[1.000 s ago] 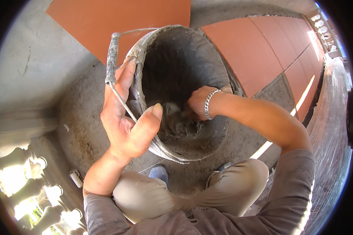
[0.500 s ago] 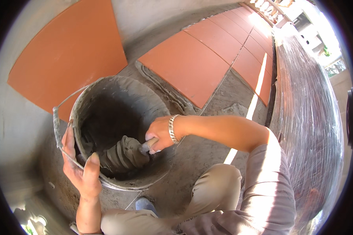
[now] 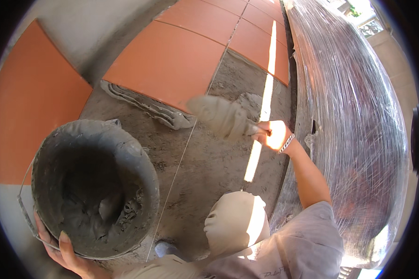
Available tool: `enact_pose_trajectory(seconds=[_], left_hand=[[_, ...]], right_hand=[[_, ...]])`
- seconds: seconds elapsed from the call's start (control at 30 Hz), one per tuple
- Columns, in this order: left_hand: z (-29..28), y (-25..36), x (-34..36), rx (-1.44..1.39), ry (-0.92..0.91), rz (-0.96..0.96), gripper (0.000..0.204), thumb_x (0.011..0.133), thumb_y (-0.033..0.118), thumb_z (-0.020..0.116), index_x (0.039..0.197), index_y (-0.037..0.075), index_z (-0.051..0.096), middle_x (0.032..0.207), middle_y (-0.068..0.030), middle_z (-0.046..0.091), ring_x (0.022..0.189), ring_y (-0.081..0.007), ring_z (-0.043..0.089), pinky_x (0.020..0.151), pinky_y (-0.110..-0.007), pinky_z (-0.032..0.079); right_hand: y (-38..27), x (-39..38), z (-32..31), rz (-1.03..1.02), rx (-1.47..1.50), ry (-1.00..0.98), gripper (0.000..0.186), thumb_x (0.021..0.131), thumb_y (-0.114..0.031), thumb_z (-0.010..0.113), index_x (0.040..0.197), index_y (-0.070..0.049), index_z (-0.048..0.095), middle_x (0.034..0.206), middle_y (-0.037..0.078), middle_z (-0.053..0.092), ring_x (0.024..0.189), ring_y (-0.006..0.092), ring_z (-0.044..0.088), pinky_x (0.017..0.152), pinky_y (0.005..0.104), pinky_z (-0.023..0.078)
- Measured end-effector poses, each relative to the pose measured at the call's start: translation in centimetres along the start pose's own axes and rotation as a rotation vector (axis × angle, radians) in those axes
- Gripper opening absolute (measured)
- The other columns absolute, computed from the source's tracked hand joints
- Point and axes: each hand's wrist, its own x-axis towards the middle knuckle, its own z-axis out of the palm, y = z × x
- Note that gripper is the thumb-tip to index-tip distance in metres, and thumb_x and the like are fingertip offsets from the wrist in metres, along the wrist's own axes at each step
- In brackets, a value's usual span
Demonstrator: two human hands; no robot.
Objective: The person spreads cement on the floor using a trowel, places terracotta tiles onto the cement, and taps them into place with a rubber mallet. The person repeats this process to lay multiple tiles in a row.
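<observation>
My right hand (image 3: 275,135) is closed round the handle of a trowel, held out over the rough grey floor. Wet grey mortar (image 3: 219,115) is heaped on the trowel and hides most of its blade; motion blurs it a little. Down at the lower left, my left hand (image 3: 66,253) grips the rim of a dark bucket (image 3: 146,186), thumb on the near side. The bucket is tipped toward me, and more mortar (image 3: 97,216) lies in its bottom. Beyond the trowel are laid orange tiles (image 3: 167,56), with a ridge of mortar (image 3: 146,107) along their near edge.
A large orange tile (image 3: 32,102) leans against the wall at the left. A thin string (image 3: 176,172) runs along the floor between bucket and trowel. On the right stands a long plastic-wrapped stack (image 3: 354,125). My bent knee (image 3: 235,216) is close below the trowel.
My right hand has lifted the loaded trowel out of the bucket and swung it right, over the floor. My left hand still holds the bucket. The view has shifted to the right.
</observation>
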Motion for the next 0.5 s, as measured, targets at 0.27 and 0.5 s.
enact_pose_trajectory(seconds=[0.27,0.5], left_hand=[[-0.1,-0.3,0.7,0.154,0.078,0.054,0.072,0.08,0.031,0.058,0.139,-0.009,0.047,0.14,-0.0194,0.05,0.131,-0.0286,0.045,0.112,-0.041,0.029],[1.0,0.7,0.0,0.148,0.093,0.012,0.072,0.079,0.029,0.058,0.14,-0.009,0.047,0.141,-0.0201,0.049,0.132,-0.029,0.044,0.113,-0.041,0.029]], right_hand=[[12.4,1.0,1.8,0.321,-0.857,0.349,0.019,0.087,-0.03,0.064,0.097,-0.015,0.063,0.085,0.009,0.066,0.079,0.0332,0.066,0.069,0.0434,0.053],[13.3,0.2,2.0,0.579,-0.526,0.514,0.032,0.086,-0.033,0.066,0.105,-0.009,0.056,0.098,0.013,0.068,0.09,0.0364,0.066,0.076,0.0457,0.053]])
